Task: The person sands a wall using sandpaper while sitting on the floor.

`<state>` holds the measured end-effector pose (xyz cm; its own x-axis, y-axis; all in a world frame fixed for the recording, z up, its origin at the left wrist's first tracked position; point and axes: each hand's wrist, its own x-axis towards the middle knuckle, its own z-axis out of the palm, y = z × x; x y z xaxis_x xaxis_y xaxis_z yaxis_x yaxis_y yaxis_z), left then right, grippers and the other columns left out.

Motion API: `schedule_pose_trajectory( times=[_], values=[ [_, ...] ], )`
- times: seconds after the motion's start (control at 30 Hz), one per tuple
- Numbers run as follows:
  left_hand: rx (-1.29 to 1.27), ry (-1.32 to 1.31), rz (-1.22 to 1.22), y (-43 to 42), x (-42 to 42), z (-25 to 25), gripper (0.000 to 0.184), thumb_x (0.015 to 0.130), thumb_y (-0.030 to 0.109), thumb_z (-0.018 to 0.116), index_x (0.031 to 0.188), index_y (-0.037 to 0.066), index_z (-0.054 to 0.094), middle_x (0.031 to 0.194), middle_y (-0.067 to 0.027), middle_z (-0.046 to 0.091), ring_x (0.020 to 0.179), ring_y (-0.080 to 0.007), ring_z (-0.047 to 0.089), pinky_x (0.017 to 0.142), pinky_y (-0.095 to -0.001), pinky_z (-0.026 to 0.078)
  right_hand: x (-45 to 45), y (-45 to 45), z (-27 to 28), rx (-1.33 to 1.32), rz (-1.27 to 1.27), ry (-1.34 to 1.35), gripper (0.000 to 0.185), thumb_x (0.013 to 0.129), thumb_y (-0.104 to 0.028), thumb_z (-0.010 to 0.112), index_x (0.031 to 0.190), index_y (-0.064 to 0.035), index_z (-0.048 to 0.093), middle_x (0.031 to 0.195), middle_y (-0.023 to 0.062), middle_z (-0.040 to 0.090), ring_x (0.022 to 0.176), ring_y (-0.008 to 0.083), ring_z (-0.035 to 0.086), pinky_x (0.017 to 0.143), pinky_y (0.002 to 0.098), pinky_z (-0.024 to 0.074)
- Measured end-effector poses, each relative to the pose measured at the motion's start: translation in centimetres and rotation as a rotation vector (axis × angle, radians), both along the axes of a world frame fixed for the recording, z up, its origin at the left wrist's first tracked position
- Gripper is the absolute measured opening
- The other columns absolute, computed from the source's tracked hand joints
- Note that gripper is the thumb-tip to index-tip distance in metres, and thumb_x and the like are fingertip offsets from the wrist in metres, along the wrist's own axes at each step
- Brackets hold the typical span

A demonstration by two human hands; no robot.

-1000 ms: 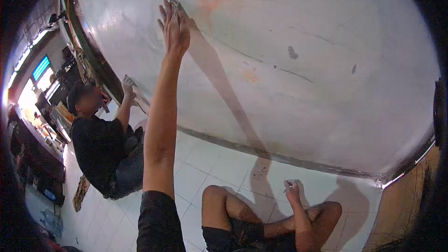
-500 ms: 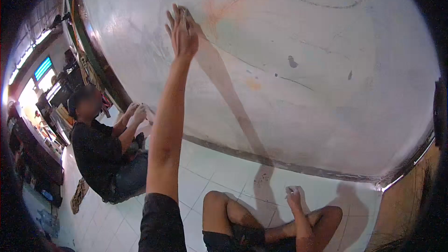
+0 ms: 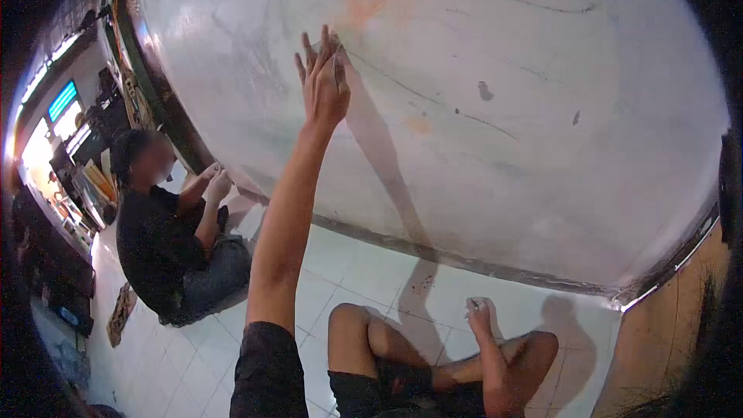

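My left hand (image 3: 325,89) is raised at arm's length against the large pale, curved surface (image 3: 542,178). Its fingers are stretched upward and partly spread, with a thin greyish piece (image 3: 337,53) pinched at the thumb side, partly hidden by the fingers. Around it the surface carries an orange smear, long dark lines and several dark spots. Low down, above my bent leg (image 3: 526,352), my right hand (image 3: 479,314) is curled, its fingertips whitish. What it holds, if anything, is too small to make out.
At the left another person (image 3: 162,240) in dark clothes sits on the tiled floor (image 3: 364,282), both hands together near the surface's lower edge. A dark rim (image 3: 464,263) runs along that edge. A brown panel (image 3: 665,317) stands at the right. A cloth (image 3: 121,315) lies behind the person.
My left hand has slid down and to the right over the surface. The other person's raised hand has come down and met the other hand. My right hand has barely moved.
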<state>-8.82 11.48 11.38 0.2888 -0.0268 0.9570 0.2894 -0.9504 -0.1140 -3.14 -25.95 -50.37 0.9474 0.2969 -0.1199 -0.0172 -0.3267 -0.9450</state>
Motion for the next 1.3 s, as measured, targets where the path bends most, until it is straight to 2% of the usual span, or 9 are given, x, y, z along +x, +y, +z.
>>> schedule_pose_trajectory(
  times=[0.13, 0.33, 0.43, 0.57, 0.77, 0.93, 1.07, 1.23, 1.3],
  values=[
    [-0.013, -0.039, -0.014, 0.6, -0.2, 0.4, 0.032, 0.096, 0.012, 0.042, 0.124, 0.005, 0.058, 0.154, -0.0052, 0.023, 0.144, -0.0346, 0.007, 0.114, -0.0542, 0.006, 0.3, -0.8, -1.6, 0.035, 0.190, -0.260, 0.025, 0.089, -0.023, 0.061, 0.100, -0.0019, 0.056, 0.087, 0.0073, 0.060, 0.056, 0.0141, 0.057, 0.046, 0.0283, 0.0421],
    [-0.007, -0.152, -0.006, 3.2, 1.3, 3.9, 0.035, 0.098, 0.017, 0.042, 0.129, 0.006, 0.054, 0.156, -0.0040, 0.015, 0.144, -0.0357, 0.002, 0.114, -0.0552, 0.007, -0.9, -0.9, 5.9, 0.036, 0.134, 0.136, 0.026, 0.089, -0.025, 0.060, 0.100, -0.0014, 0.056, 0.082, 0.0070, 0.060, 0.057, 0.0142, 0.057, 0.047, 0.0278, 0.0427],
    [-0.014, -0.158, 0.081, 4.6, 1.0, 7.6, 0.038, 0.099, 0.020, 0.040, 0.133, 0.006, 0.051, 0.157, -0.0034, 0.009, 0.144, -0.0356, -0.001, 0.114, -0.0530, 0.007, 0.4, -0.8, 2.0, 0.258, 0.180, 0.103, 0.026, 0.090, -0.025, 0.060, 0.100, -0.0014, 0.056, 0.083, 0.0077, 0.061, 0.059, 0.0141, 0.057, 0.049, 0.0278, 0.0429],
    [-0.011, -0.146, 0.059, 4.8, 1.1, 6.8, 0.039, 0.099, 0.020, 0.040, 0.134, 0.006, 0.050, 0.157, -0.0047, 0.012, 0.144, -0.0363, 0.000, 0.114, -0.0545, 0.007, -0.9, 0.1, 5.5, 0.075, 0.141, 0.009, 0.028, 0.090, -0.027, 0.059, 0.101, -0.0012, 0.056, 0.086, 0.0083, 0.062, 0.059, 0.0138, 0.057, 0.049, 0.0277, 0.0424],
    [-0.094, -0.119, 0.031, 1.4, 1.2, -0.3, 0.038, 0.098, 0.018, 0.042, 0.133, 0.004, 0.049, 0.157, -0.0040, 0.015, 0.144, -0.0364, 0.002, 0.111, -0.0598, 0.004, 0.6, -1.0, -0.6, 0.104, 0.282, -0.303, 0.029, 0.090, -0.029, 0.059, 0.101, -0.0014, 0.056, 0.085, 0.0088, 0.061, 0.058, 0.0144, 0.058, 0.045, 0.0272, 0.0420],
    [-0.107, -0.257, -0.011, 2.1, 3.0, 5.1, 0.038, 0.097, 0.019, 0.044, 0.130, 0.004, 0.052, 0.153, -0.0063, 0.027, 0.143, -0.0370, 0.006, 0.109, -0.0631, 0.001, 0.5, -1.0, -2.8, 0.092, 0.222, -0.440, 0.030, 0.090, -0.029, 0.060, 0.103, -0.0024, 0.055, 0.084, 0.0072, 0.060, 0.055, 0.0141, 0.056, 0.043, 0.0263, 0.0414],
    [-0.015, -0.201, 0.053, 4.5, 2.1, 9.6, 0.040, 0.098, 0.022, 0.041, 0.132, 0.002, 0.049, 0.153, -0.0084, 0.026, 0.143, -0.0387, 0.008, 0.110, -0.0613, 0.003, 0.5, -2.0, 3.5, 0.177, 0.250, 0.233, 0.033, 0.090, -0.030, 0.061, 0.107, -0.0027, 0.053, 0.085, 0.0062, 0.060, 0.060, 0.0132, 0.057, 0.044, 0.0261, 0.0424],
    [-0.046, -0.258, -0.061, 3.5, 2.9, 3.1, 0.045, 0.097, 0.019, 0.042, 0.139, 0.002, 0.040, 0.152, -0.0115, 0.026, 0.142, -0.0394, 0.010, 0.110, -0.0620, 0.002, 1.3, -1.1, -1.0, 0.079, 0.297, -0.465, 0.035, 0.090, -0.030, 0.060, 0.108, -0.0009, 0.054, 0.081, 0.0065, 0.060, 0.063, 0.0143, 0.058, 0.053, 0.0310, 0.0470],
    [-0.075, -0.262, -0.055, 2.4, 3.7, -1.8, 0.045, 0.096, 0.018, 0.044, 0.138, 0.000, 0.041, 0.152, -0.0101, 0.027, 0.143, -0.0383, 0.011, 0.109, -0.0618, 0.002, 0.7, -1.3, 0.0, 0.073, 0.295, -0.411, 0.035, 0.090, -0.030, 0.060, 0.106, 0.0000, 0.054, 0.081, 0.0072, 0.061, 0.063, 0.0150, 0.059, 0.054, 0.0316, 0.0470]
  ],
)
